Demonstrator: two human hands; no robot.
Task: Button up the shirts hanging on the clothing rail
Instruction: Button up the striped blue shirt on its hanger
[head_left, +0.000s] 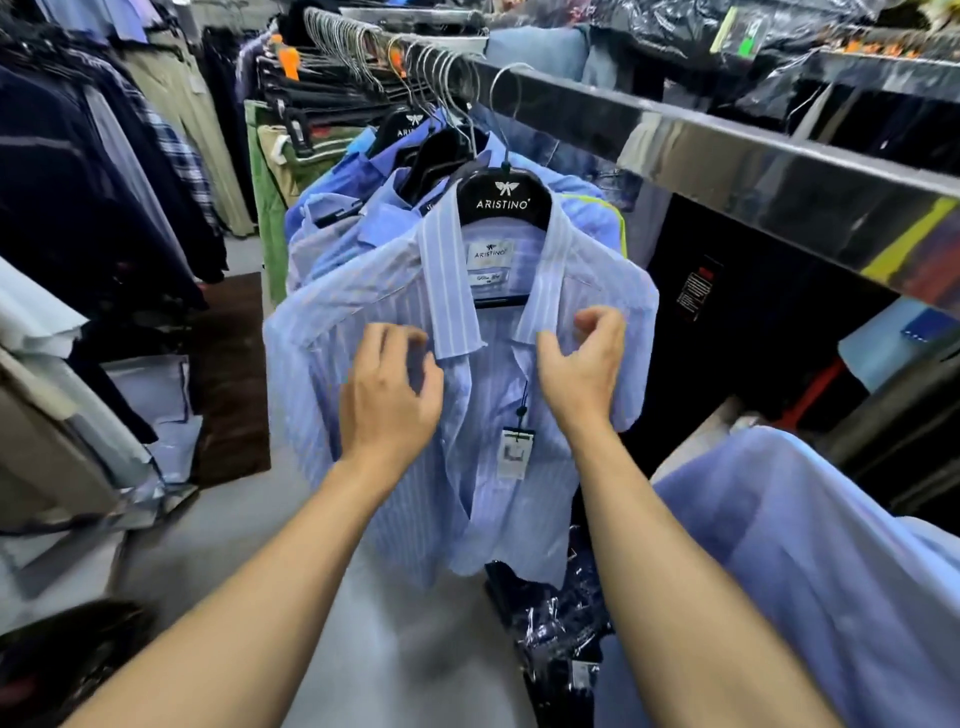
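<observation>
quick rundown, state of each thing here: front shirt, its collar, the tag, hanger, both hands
striped shirt: hanging on the rail, front open, unbuttoned
collar: spread open, points down
price tag: dangling on a cord inside the open front
black hanger: hooked on the rail, carrying the shirt
left hand: fingers loosely curled, at the shirt's front
right hand: fingers curled, by the collar point

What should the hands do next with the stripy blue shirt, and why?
Probably pinch the two front edges just below the collar and draw them together. The striped shirt hangs open, and the left hand and right hand hover there with curled fingers.
</observation>
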